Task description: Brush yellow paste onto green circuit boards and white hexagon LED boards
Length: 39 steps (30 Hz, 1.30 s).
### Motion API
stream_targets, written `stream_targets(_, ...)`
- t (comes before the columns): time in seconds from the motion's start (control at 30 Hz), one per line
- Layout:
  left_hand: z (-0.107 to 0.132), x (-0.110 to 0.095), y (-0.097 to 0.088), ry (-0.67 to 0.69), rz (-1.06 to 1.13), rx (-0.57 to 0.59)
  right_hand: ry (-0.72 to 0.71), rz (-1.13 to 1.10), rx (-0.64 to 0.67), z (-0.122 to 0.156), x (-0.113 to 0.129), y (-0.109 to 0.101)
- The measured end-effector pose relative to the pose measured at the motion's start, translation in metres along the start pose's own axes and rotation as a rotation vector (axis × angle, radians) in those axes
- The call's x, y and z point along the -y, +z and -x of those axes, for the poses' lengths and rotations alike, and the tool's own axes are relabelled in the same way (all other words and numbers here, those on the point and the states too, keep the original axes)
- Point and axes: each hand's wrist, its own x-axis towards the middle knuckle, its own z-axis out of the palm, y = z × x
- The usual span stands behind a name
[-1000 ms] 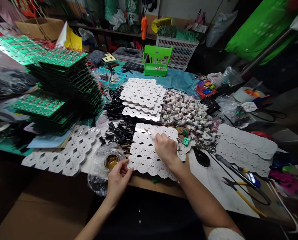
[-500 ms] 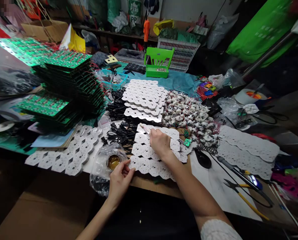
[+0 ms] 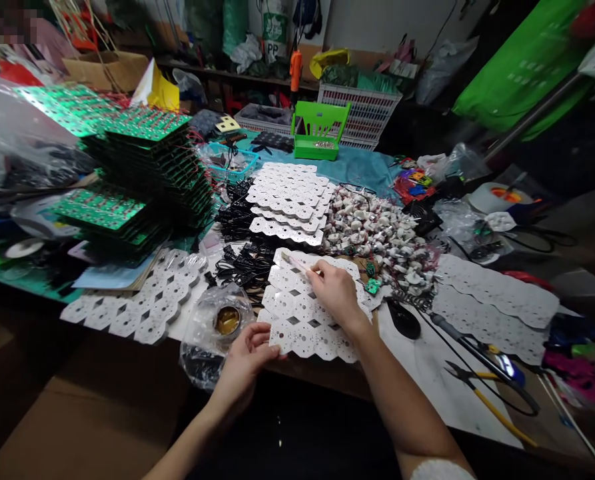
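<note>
- Since half a second ago my right hand [image 3: 334, 293] has slid a little to the right and nearer to me across the white panel [image 3: 304, 330]. It was further up towards the far-left corner before.
- Its fingers are closed around a thin stick [image 3: 297, 261], whose tip points far-left and lies over the panel's far row.
- My left hand [image 3: 247, 357] has crept right along the near edge. Thumb on top and fingers beneath, it pinches the panel's near-left corner.
- The panel lies in front of me, its near edge at the table's front edge and its far edge just short of the stack of white panels [image 3: 290, 200].
- On the left it is tight: the bagged tape roll [image 3: 226, 320] sits just beside my left hand, with black cables [image 3: 242, 267] behind it.
- On the right, a heap of white sockets [image 3: 377, 230] comes close to my right hand's knuckles.
- The clearest room is the bare white tabletop [image 3: 427, 360] beside my right forearm, between the panel and the yellow-handled pliers [image 3: 482, 393].
</note>
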Motion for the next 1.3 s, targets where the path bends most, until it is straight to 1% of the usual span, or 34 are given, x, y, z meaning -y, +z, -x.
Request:
stream_targets(0.1, 0.003, -0.010, 0.003, -0.003, 0.010, 0.093, -0.101, -0.195, -0.109, 0.024, 0.000, -0.030)
stream_targets(0.17, 0.001, -0.024, 0.002, -0.021, 0.002, 0.156, -0.147, -0.344, -0.169, 0.048, -0.002, -0.053)
stream_targets(0.2, -0.001, -0.033, 0.001, -0.031, -0.009, 0.187, -0.158, -0.417, -0.177, 0.062, -0.002, -0.064)
stream_targets(0.27, -0.010, -0.056, 0.001, -0.045, -0.049, 0.258, -0.199, -0.526, -0.152, 0.090, -0.002, -0.083)
stream_targets(0.33, -0.028, -0.081, 0.005, -0.049, -0.101, 0.334, -0.260, -0.570, -0.123, 0.113, -0.001, -0.093)
stream_targets(0.37, -0.040, -0.094, 0.009, -0.042, -0.114, 0.364, -0.288, -0.580, -0.103, 0.120, 0.000, -0.094)
stream_targets(0.43, -0.071, -0.120, 0.018, -0.019, -0.123, 0.402, -0.313, -0.591, -0.032, 0.125, 0.000, -0.086)
stream_targets(0.5, -0.106, -0.145, 0.028, 0.065, -0.106, 0.387, -0.270, -0.583, 0.052, 0.119, -0.001, -0.067)
stream_targets(0.6, -0.159, -0.177, 0.038, 0.212, -0.111, 0.322, -0.167, -0.525, 0.104, 0.101, -0.004, -0.030)
stream_targets(0.67, -0.188, -0.195, 0.041, 0.272, -0.137, 0.252, -0.154, -0.481, 0.118, 0.091, -0.003, -0.007)
stream_targets(0.73, -0.211, -0.207, 0.040, 0.309, -0.217, 0.163, -0.207, -0.451, 0.140, 0.086, 0.001, 0.010)
stream_targets(0.8, -0.228, -0.214, 0.037, 0.329, -0.301, 0.082, -0.299, -0.413, 0.169, 0.086, 0.010, 0.022)
stream_targets(0.87, -0.237, -0.217, 0.032, 0.366, -0.393, 0.008, -0.390, -0.327, 0.199, 0.086, 0.020, 0.031)
stream_targets(0.9, -0.240, -0.218, 0.029, 0.410, -0.466, -0.040, -0.424, -0.261, 0.215, 0.086, 0.026, 0.035)
stream_targets(0.97, -0.237, -0.217, 0.023, 0.548, -0.667, -0.168, -0.469, -0.110, 0.250, 0.085, 0.036, 0.042)
stream_targets(1.0, -0.232, -0.215, 0.020, 0.629, -0.770, -0.231, -0.483, -0.041, 0.266, 0.084, 0.041, 0.045)
stream_targets(1.03, -0.224, -0.213, 0.017, 0.704, -0.846, -0.275, -0.494, 0.018, 0.281, 0.082, 0.046, 0.047)
stream_targets(1.07, -0.213, -0.210, 0.014, 0.765, -0.879, -0.293, -0.504, 0.065, 0.296, 0.080, 0.050, 0.049)
stream_targets(1.13, -0.183, -0.200, 0.008, 0.879, -0.869, -0.278, -0.523, 0.130, 0.322, 0.077, 0.058, 0.051)
stream_targets(1.2, -0.144, -0.183, 0.002, 1.010, -0.809, -0.250, -0.545, 0.168, 0.339, 0.075, 0.063, 0.049)
stream_targets(1.23, -0.122, -0.172, -0.002, 1.075, -0.772, -0.234, -0.555, 0.179, 0.345, 0.074, 0.065, 0.047)
stream_targets(1.3, -0.080, -0.145, -0.012, 1.143, -0.693, -0.226, -0.554, 0.178, 0.338, 0.072, 0.064, 0.040)
